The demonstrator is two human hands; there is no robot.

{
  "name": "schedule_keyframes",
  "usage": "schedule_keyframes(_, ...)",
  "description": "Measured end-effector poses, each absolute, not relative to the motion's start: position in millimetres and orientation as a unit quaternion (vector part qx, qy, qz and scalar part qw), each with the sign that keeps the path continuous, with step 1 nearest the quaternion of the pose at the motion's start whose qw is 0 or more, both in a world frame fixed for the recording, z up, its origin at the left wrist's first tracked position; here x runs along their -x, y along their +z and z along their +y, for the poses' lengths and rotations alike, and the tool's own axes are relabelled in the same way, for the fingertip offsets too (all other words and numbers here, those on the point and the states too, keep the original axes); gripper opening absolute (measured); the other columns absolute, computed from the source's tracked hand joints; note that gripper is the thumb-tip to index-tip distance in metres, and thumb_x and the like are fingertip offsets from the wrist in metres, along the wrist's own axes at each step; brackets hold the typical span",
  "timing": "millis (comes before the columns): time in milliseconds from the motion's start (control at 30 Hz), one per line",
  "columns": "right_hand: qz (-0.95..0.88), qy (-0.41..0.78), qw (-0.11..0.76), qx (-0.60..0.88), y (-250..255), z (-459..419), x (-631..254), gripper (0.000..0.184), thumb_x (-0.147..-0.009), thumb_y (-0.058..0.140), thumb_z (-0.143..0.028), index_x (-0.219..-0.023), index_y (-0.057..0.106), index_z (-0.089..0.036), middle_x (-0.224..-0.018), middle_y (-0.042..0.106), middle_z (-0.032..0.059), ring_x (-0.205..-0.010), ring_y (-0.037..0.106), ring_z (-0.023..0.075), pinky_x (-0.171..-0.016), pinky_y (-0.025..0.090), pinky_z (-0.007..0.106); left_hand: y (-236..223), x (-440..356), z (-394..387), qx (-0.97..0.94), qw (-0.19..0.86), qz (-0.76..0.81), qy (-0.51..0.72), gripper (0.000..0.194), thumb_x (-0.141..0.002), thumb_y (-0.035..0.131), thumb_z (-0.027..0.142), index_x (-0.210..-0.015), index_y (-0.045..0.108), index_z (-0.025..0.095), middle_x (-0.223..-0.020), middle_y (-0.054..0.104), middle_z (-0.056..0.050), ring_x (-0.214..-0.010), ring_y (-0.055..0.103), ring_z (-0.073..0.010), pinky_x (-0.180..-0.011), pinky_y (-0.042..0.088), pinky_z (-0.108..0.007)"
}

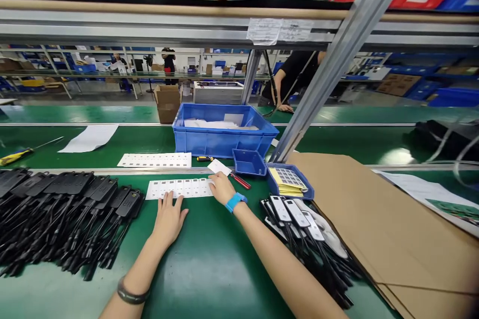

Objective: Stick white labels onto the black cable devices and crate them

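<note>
Head view, white strip taken as clock centre

Position: the white strip [179, 188], printed with a row of small dark squares, is laid flat on the green table [209, 264]; a second strip [154, 160] is seen at 11 o'clock, apart from it

Hands: the left hand [169, 219] is placed at 6 o'clock, palm down, fingers spread, tips at the strip's near edge. The right hand [222, 188] is placed at 3 o'clock, over the strip's end, fingers bent; whether anything is pinched cannot be told, as the fingertips are partly hidden. A white card [220, 167] is noted just beyond it at 2 o'clock

Surroundings: a heap of black devices [75, 209] is found between 8 and 9 o'clock, white-faced devices [297, 213] between 3 and 4. A red-handled screwdriver [240, 181] is noted at 3 o'clock, with a tray of yellow-edged labels [290, 182] farther out; a small blue tray [249, 163] is seen between 2 and 3, a large blue bin [228, 137] at 1

Handling (judged): the strip is expected to be very light, thin and bendable, easily creased and prone to slide on the smooth surface. It is best steadied by light fingertip pressure and gripped at a short end, clear of the printed squares
</note>
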State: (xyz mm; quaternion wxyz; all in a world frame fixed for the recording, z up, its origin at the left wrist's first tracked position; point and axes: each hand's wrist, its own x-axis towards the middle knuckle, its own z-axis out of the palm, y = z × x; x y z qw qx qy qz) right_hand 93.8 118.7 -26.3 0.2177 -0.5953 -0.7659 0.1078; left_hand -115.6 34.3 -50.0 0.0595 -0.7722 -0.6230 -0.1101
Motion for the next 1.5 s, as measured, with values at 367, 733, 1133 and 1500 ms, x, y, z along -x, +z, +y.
schedule_keyframes(367,-0.632,0.181,0.502,0.562,-42.3,110.1,-107.8,0.025,-0.087,0.049,-0.035,-0.086,0.062,-0.015,-0.090,0.061,0.0092,-0.081,0.058,0.0205,-0.074,0.047,0.032,-44.1,109.3,28.9,0.753,0.066,-0.648,-0.090,0.041,-0.091,0.051,0.034,-0.129,0.052,0.020,-0.136,0.048,-0.018,-0.129,0.044,-0.0330,-0.103,0.038,-0.049)
schedule_keyframes(733,-0.548,0.324,0.590,0.497,-32.2,29.3,-116.5,0.025,-0.088,0.054,-0.045,-0.087,0.056,-0.020,-0.078,0.054,0.0006,-0.069,0.051,0.0150,-0.065,0.043,0.028,23.0,183.4,9.6,0.496,0.147,-0.853,-0.062,0.043,-0.078,0.062,0.024,-0.115,0.052,0.003,-0.106,0.052,-0.025,-0.091,0.058,-0.0375,-0.066,0.048,-0.042)
schedule_keyframes(1133,-0.538,0.415,0.594,0.431,-24.3,13.5,-110.5,0.018,-0.091,0.053,-0.040,-0.092,0.052,-0.022,-0.079,0.051,0.0003,-0.068,0.051,0.0148,-0.064,0.045,0.029,23.0,145.9,10.2,0.625,0.144,-0.720,-0.266,0.036,-0.090,0.049,0.047,-0.108,0.057,0.017,-0.091,0.060,-0.009,-0.076,0.060,-0.0231,-0.060,0.042,-0.030)
schedule_keyframes(1500,-0.483,0.491,0.610,0.391,-20.6,13.0,-114.4,0.015,-0.094,0.050,-0.038,-0.093,0.051,-0.023,-0.073,0.048,-0.0028,-0.059,0.048,0.0116,-0.057,0.042,0.026,40.4,110.9,2.0,0.301,-0.648,-0.392,-0.580,0.027,-0.087,0.058,0.034,-0.108,0.055,0.017,-0.077,0.054,0.001,-0.046,0.038,-0.0018,-0.043,0.031,-0.015)
